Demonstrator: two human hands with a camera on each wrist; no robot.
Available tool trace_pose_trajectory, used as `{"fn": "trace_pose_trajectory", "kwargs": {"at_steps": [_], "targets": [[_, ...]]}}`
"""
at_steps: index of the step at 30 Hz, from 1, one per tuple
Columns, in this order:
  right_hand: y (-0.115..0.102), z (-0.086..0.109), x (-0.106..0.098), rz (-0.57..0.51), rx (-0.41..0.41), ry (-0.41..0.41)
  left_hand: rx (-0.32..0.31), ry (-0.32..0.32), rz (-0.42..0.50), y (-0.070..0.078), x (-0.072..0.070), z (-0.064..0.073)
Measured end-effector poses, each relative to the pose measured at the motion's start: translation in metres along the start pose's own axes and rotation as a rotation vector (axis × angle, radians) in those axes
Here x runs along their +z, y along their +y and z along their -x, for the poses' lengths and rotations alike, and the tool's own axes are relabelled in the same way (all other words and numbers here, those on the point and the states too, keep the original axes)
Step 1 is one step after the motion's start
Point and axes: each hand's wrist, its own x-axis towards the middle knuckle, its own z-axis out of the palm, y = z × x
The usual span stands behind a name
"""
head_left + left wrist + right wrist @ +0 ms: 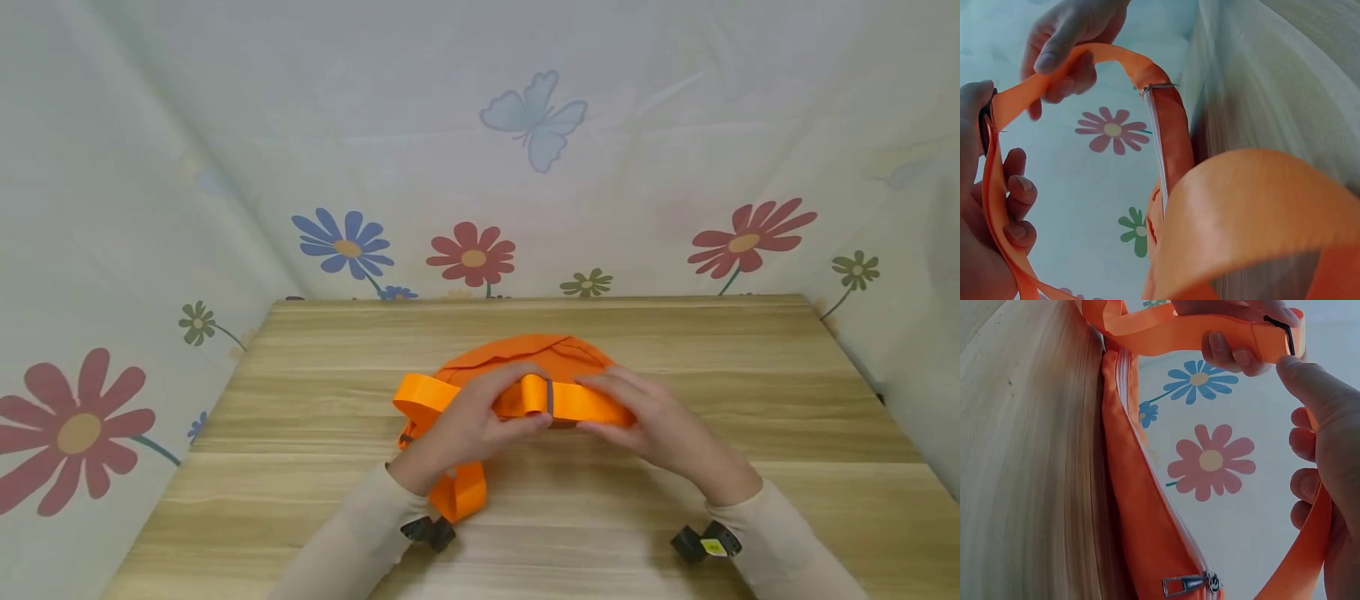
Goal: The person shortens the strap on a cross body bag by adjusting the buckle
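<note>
An orange waist bag (525, 354) rests on the table with its zipper (1157, 147) along one side; a metal zipper pull (1188, 585) shows in the right wrist view. Its orange strap (592, 404) is raised in front of the bag. My left hand (476, 421) pinches the strap beside a dark strap slider (550, 398), with doubled webbing running across its fingers. To the right of the slider, my right hand (660, 417) grips the same strap between thumb and fingers. A loose strap loop (459, 492) hangs under my left wrist.
The wood-grain table (322, 400) stands against a pale cloth backdrop (420, 100) printed with flowers and a butterfly. Another strap loop (420, 392) sticks out at the bag's left. Both wrists carry small black cameras.
</note>
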Motion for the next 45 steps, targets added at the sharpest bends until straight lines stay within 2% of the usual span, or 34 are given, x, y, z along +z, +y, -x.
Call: {"fn": "trace_pose_trajectory", "kwargs": {"at_steps": [8,14,19,27,36,43,45], "targets": [[-0.001,-0.001,-0.002,-0.002,0.003,0.014,0.013,0.007,0.019,-0.002,-0.002,0.001],[-0.003,-0.003,-0.001,-0.043,0.027,0.003,-0.008,0.003,0.041,-0.003,-0.001,0.001],[-0.005,-0.006,0.000,-0.058,0.021,-0.004,-0.019,-0.006,0.026,-0.002,0.001,0.000],[-0.007,-0.013,0.003,-0.077,-0.004,-0.029,0.027,-0.004,0.008,-0.001,0.006,-0.003],[-0.008,-0.011,0.002,-0.055,0.047,-0.072,0.038,0.033,-0.003,-0.004,0.007,-0.003],[-0.005,-0.007,-0.001,-0.032,0.024,-0.021,0.001,0.040,-0.004,-0.007,0.005,-0.001],[-0.005,-0.006,-0.002,-0.025,0.029,-0.029,-0.001,0.033,-0.010,-0.006,0.004,-0.002]]}}
